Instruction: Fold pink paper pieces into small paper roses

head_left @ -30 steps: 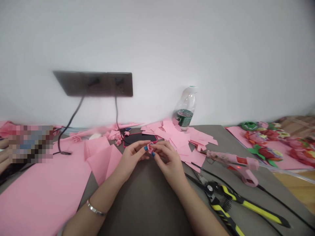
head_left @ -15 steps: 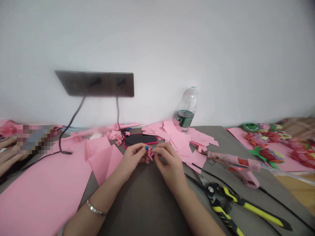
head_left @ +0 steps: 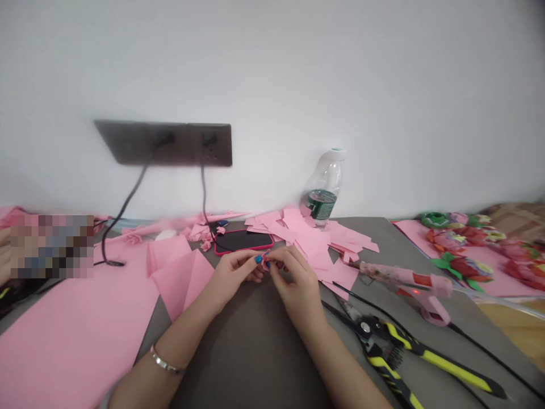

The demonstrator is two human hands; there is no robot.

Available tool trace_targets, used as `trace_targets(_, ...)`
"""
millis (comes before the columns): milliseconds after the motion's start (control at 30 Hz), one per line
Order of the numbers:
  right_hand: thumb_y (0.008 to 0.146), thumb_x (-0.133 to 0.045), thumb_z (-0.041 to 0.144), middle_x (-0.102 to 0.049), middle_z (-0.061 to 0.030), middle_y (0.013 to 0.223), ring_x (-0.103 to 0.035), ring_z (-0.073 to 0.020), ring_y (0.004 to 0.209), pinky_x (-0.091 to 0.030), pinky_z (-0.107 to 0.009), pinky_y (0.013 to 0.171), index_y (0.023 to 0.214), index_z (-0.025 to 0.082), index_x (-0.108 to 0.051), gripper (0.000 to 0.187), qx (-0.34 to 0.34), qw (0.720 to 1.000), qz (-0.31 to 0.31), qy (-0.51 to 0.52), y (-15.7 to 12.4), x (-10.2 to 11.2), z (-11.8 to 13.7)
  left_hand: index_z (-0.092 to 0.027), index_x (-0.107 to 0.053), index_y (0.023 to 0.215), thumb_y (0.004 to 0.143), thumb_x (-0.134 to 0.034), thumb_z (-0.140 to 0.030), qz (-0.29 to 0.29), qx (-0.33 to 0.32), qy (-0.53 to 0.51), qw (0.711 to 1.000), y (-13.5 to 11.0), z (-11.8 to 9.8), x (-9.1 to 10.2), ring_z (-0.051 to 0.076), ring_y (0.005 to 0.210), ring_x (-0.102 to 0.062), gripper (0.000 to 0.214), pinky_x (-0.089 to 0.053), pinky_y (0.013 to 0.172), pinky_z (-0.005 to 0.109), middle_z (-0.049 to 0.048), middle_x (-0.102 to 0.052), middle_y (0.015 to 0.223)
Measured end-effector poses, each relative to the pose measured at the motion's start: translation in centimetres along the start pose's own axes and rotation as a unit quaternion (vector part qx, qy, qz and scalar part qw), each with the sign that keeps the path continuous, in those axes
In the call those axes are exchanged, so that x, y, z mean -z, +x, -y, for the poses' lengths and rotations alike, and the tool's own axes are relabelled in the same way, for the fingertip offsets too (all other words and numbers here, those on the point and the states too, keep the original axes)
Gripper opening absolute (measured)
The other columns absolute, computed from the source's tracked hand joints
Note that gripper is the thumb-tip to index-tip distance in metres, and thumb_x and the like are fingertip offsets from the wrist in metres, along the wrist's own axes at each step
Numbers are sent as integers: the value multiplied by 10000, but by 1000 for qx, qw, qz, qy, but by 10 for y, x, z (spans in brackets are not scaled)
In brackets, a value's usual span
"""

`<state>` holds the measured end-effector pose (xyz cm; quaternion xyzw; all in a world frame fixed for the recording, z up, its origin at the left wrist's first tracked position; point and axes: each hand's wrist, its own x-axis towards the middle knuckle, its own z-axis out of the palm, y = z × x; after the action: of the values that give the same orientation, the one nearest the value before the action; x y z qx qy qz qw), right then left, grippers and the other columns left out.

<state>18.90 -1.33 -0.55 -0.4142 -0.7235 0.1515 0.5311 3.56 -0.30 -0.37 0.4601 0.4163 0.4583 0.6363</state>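
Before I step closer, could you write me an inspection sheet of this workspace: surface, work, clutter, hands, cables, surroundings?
Surface: grey tabletop, large pink sheet at left.
Work: small pink paper piece, mostly hidden by fingers.
Clutter: pink paper strips, phone, bottle, yellow-and-black hand tool, pink glue gun with a red light showing.
Hands: left hand and right hand pinch the piece together.
Cables: two dark cables hang from the wall panel; glue gun's cord runs right.
Surroundings: pale wall; paper flowers at right; another person's hand at far left, partly obscured.
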Motion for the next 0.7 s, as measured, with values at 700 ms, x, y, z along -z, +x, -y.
trace_targets(700, 870, -528, 107, -627, -40, 857, -596, -173, 762, -486, -283, 654, 983, 204, -636, 184, -69, 995, -31, 66, -2, 1, -9, -169, -776, 975, 718, -790, -402, -60, -9, -25, 998, 1, 4, 2, 188, 848, -703, 347, -573, 762, 274, 84, -777, 932)
